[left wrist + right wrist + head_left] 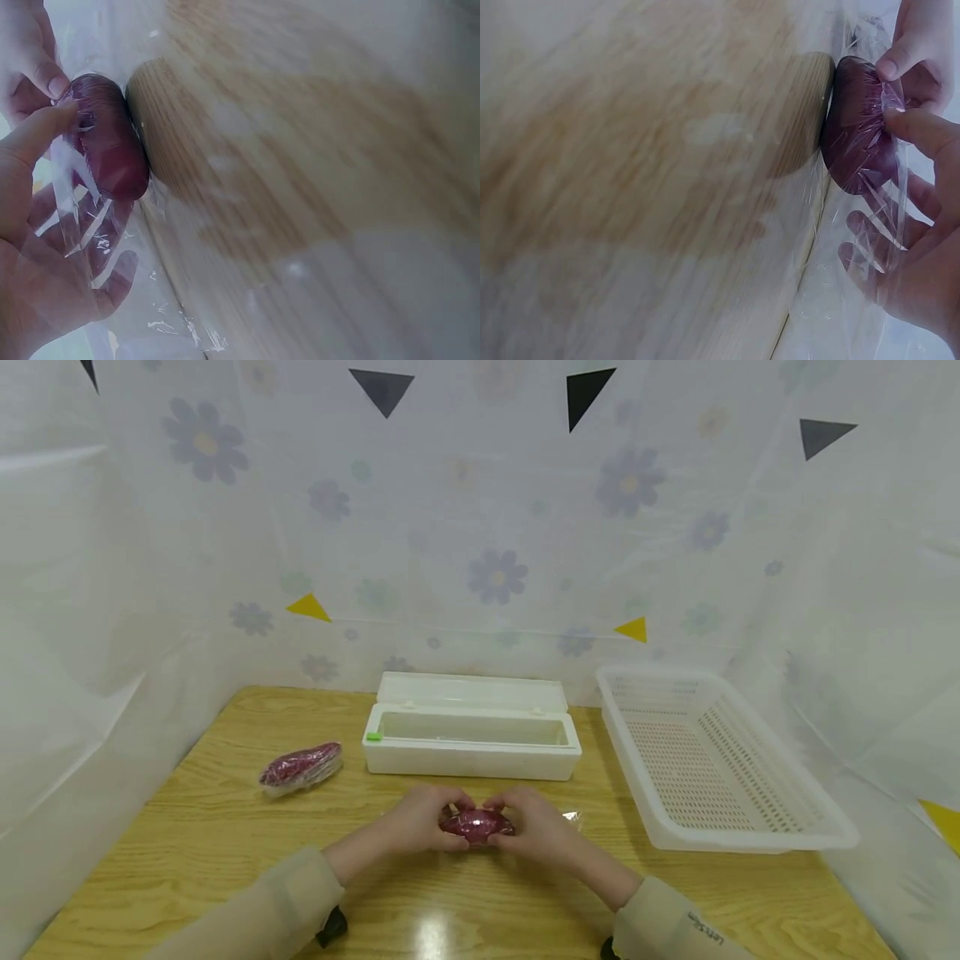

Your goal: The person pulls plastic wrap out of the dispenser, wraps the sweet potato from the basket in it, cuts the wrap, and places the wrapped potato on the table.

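Note:
A purple-skinned sweet potato lies near the middle of the table, with clear cling film around it. My left hand grips its left end between thumb and fingers. From the other side my right hand holds the right end, its thumb on the near side. In the left wrist view, loose cling film stretches over the left hand's fingers. The right wrist view shows film bunched in creases on the sweet potato, with the right thumb pressing there. Another wrapped sweet potato rests to the left.
Behind the hands stands a long white film dispenser box, its lid raised, with a green slider at the left. A white slotted plastic basket sits on the right. The wooden table meets a flower-patterned curtain at the back.

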Demonstrator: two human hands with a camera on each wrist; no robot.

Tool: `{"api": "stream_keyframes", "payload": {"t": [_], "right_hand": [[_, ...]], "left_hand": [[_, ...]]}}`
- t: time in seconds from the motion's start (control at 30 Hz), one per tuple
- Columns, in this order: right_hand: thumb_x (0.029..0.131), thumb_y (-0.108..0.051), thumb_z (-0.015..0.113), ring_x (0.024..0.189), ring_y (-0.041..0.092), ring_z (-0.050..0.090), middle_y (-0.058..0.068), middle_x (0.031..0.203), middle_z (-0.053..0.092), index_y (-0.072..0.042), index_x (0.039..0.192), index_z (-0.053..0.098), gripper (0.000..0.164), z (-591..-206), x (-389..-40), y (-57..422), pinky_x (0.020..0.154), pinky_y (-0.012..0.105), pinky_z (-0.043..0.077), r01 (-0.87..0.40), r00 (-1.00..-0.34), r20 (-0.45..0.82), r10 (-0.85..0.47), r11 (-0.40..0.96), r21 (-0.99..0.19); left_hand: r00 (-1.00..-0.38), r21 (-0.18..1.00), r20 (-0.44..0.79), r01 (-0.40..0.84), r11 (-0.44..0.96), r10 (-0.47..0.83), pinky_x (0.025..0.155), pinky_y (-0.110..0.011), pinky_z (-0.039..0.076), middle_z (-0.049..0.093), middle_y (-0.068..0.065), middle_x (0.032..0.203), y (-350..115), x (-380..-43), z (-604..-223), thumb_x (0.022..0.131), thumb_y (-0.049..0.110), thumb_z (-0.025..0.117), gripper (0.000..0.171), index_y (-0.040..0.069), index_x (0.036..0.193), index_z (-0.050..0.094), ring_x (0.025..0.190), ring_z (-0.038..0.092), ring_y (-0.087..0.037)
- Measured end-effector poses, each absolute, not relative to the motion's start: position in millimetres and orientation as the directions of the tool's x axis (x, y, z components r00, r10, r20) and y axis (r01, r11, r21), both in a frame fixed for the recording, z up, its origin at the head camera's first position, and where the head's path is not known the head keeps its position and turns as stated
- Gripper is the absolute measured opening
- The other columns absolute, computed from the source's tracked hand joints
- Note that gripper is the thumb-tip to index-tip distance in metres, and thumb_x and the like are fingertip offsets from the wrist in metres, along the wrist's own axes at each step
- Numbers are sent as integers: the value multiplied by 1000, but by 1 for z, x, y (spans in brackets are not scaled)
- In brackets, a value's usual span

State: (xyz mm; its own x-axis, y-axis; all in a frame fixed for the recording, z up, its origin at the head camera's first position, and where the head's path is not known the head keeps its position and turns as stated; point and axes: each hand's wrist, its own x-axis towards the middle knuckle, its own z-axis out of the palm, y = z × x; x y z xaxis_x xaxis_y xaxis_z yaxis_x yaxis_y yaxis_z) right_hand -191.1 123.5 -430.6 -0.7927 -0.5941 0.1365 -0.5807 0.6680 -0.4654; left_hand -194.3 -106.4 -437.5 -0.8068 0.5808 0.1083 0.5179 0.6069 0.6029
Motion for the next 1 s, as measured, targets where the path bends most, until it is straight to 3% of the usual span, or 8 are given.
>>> {"api": "stream_keyframes", "payload": {"t": [0.3, 0.6, 0.77, 1.0], "right_hand": [[80, -37, 74, 110, 18, 55, -5, 115, 63, -21, 114, 62, 40, -435, -196, 122, 94, 41, 45, -617, -773, 181, -608, 653, -440], [79, -35, 74, 110, 23, 55, 0, 115, 64, -18, 114, 63, 41, -433, -196, 121, 95, 45, 44, -595, -782, 159, -603, 646, -478], [79, -35, 75, 111, 23, 56, 1, 115, 64, -17, 115, 63, 42, -433, -196, 122, 96, 46, 44, -597, -781, 157, -605, 648, -473], [78, -35, 75, 109, 22, 57, 0, 114, 65, -17, 114, 63, 43, -433, -196, 121, 95, 45, 44, -615, -769, 175, -615, 635, -468]], "left_hand": [[-820, 589, 85, 500, 635, 567, 78, -22, 49, 67, 1, 109, -114, -195, -434, 77, 35, 77, 53, 11, 122, 62, 90, 60, -7], [-854, 677, -19, 371, 635, 519, 89, -44, 48, 63, -11, 116, -150, -198, -421, 83, 37, 71, 55, 3, 125, 59, 105, 58, -26], [-849, 697, -68, 335, 634, 524, 90, -45, 48, 65, -12, 110, -174, -200, -417, 86, 36, 67, 52, -2, 120, 60, 102, 60, -27], [-843, 750, -126, 263, 606, 523, 83, -36, 50, 68, -4, 101, -198, -201, -427, 86, 39, 67, 40, 6, 109, 67, 93, 62, -18]]}}
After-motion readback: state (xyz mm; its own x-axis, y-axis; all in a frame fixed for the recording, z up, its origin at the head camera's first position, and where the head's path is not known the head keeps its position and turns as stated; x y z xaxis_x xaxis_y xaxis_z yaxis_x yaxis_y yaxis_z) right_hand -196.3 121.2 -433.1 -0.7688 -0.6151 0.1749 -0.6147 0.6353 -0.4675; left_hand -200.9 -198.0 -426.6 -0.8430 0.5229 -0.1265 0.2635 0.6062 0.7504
